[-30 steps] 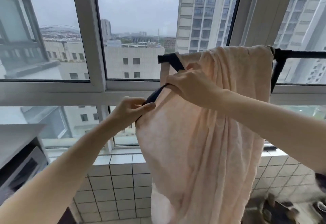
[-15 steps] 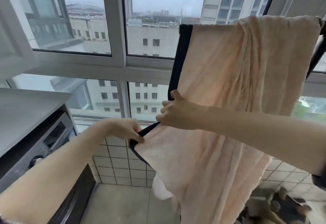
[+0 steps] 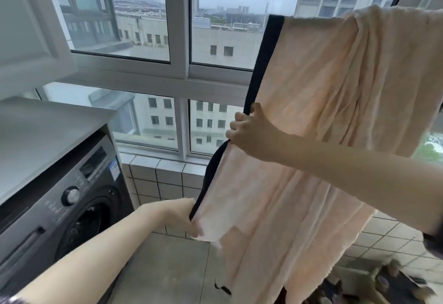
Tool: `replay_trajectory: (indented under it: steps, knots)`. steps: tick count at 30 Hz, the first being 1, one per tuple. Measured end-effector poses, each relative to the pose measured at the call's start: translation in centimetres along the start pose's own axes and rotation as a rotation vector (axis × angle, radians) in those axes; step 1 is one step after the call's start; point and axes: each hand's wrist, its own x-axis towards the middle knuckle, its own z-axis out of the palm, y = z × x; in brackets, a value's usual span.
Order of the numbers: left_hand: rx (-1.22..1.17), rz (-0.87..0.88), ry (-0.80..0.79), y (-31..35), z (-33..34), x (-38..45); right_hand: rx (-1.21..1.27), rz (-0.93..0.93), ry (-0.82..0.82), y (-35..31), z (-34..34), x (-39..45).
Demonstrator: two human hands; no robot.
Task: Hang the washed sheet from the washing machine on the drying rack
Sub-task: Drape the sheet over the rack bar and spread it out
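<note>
1. Right hand [image 3: 250,133]: fingers curled round the sheet's dark edge band [image 3: 262,69] about halfway down, thumb up on the front of the band.
2. Left hand [image 3: 185,217]: lower down, pinching the same edge near its bottom end; fingertips are hidden behind the cloth, thumb side faces the camera.
3. Between the two hands the dark band runs as a fairly straight diagonal, lower-left to upper-right.
4. Sheet [image 3: 323,117]: peach/cream fabric, draped over something at the top right of the view. The drying rack itself is covered by the cloth, can't make out a bar.
5. Upper part of the sheet is bunched into vertical folds on the right; left part lies flatter.
6. Lower part hangs down toward the floor; the bottom hem is ragged-looking, with a small dark scrap [image 3: 223,288] showing at the low edge.
7. Washing machine [image 3: 72,203]: dark front-loader at lower left, round knob and door porthole visible, grey countertop [image 3: 43,131] above it. Well apart from the sheet.
8. Behind: white-framed window [image 3: 178,71] with high-rise buildings outside, white tiled low wall [image 3: 155,184] under the sill, grey floor tiles.
9. Bottom right corner: dark cluttered items [image 3: 388,287] on the floor, too blurred to identify.
</note>
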Motion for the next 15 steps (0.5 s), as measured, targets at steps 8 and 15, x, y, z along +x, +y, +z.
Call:
replay_trajectory:
  steps: [8,15]
  knots:
    - [-0.01,-0.082,1.039,-5.8,-0.3,-2.4,0.221,-0.173,-0.135,-5.5,1.3,-0.3]
    - [-0.054,-0.144,0.334,-6.2,2.6,-2.6,0.268,-0.225,-0.109,-6.7,1.0,1.0]
